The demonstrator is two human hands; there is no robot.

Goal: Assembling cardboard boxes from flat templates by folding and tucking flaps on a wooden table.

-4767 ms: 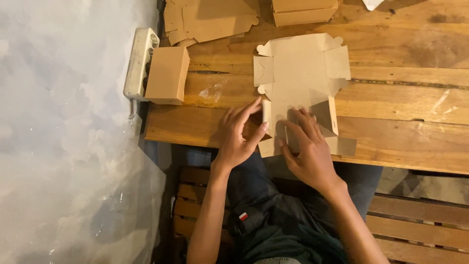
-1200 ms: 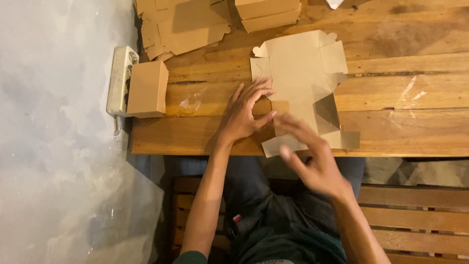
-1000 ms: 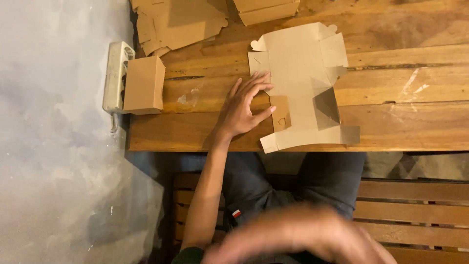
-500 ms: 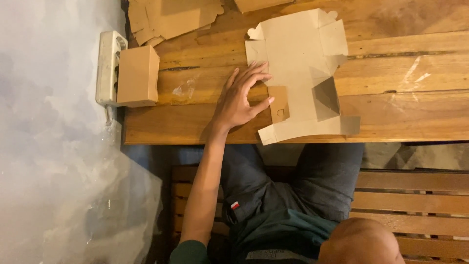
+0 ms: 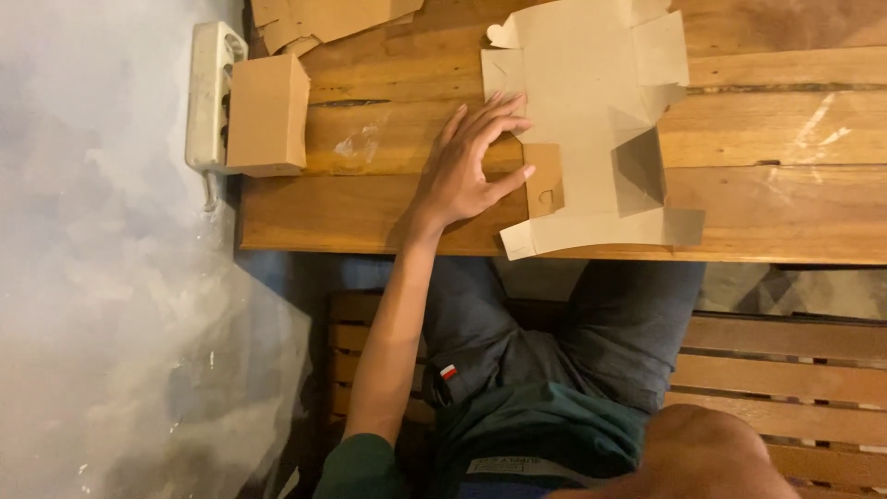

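The left hand (image 5: 467, 171) lies flat near the middle of the frame, fingers spread and gripping nothing, its fingertips pressing on the left edge of a flat cardboard box blank (image 5: 591, 129). The blank is pale brown and unfolded, stretching from the top edge down to the tabletop's near edge, with one side flap raised and a small tab beside the thumb. The right hand cannot be made out; only a blurred bare arm (image 5: 702, 457) shows at the bottom right, so its state cannot be told.

At upper left a closed box (image 5: 268, 113) of plain brown card stands against a white power strip (image 5: 209, 97). More flat cardboard (image 5: 323, 18) lies at the top edge.

The tabletop (image 5: 832, 203) is of warm wooden planks, scuffed white in places. A slatted wooden bench (image 5: 795, 370) lies below, and a grey floor (image 5: 102, 277) fills the left.
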